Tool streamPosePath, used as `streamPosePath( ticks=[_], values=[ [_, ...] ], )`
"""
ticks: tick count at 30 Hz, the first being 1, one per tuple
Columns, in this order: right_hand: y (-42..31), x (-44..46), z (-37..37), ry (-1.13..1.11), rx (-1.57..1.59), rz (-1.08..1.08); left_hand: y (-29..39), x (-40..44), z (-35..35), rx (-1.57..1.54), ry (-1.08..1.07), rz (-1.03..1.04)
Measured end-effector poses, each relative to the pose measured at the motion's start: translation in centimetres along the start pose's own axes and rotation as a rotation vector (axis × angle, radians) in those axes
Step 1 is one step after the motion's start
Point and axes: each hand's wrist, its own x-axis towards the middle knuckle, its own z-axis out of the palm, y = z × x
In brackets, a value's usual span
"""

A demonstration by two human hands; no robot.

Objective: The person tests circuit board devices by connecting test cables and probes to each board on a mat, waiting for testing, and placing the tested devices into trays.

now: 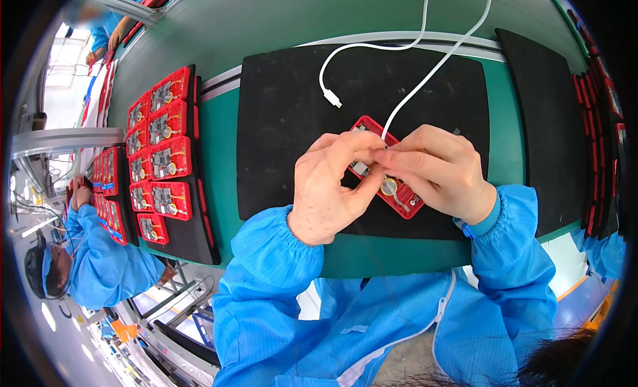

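Note:
A red case (403, 207) with a circuit board and a round gold part (389, 186) lies tilted on the black mat (286, 121). Over its middle, my left hand (335, 181) and my right hand (442, 171) meet, fingertips pinched together. A white cable (435, 74) runs down to these fingertips; its end is hidden by them, so which hand grips it is unclear. Another white cable end with a small plug (332, 98) lies loose on the mat, up and left of the case.
Rows of red cases (171, 157) with boards stand on a black board at the left. Another black mat (545, 128) and stacked red cases (588, 121) are at the right. Co-workers in blue (109, 260) sit at the left and stand at the upper left.

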Motion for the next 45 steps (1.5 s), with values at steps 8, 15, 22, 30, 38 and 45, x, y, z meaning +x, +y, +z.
streamPosePath(
  ticks=[8, 15, 22, 30, 38, 45],
  values=[
    [0.6, -0.1, 0.2, 0.006, 0.008, -0.031, 0.8, 0.9, -1.3, -0.12, -0.12, -0.161],
    [0.5, -0.3, 0.2, -0.031, 0.063, 0.045, -1.6, 2.6, -4.1, -0.022, 0.033, -0.195],
    [0.5, -0.1, 0.3, -0.063, 0.046, -0.004, -3.7, 4.4, -2.8, 0.099, -0.098, -0.146],
    [0.2, 0.2, 0.4, -0.074, 0.02, 0.016, -4.5, 4.8, -2.7, 0.278, -0.104, -0.091],
    [0.1, 0.2, 0.4, -0.057, 0.002, 0.006, -3.4, 4.7, -3.0, 0.036, -0.161, -0.328],
    [0.3, -0.1, 0.5, -0.052, -0.003, 0.043, -3.2, 4.1, -3.4, 0.107, -0.238, -0.262]
  ],
)
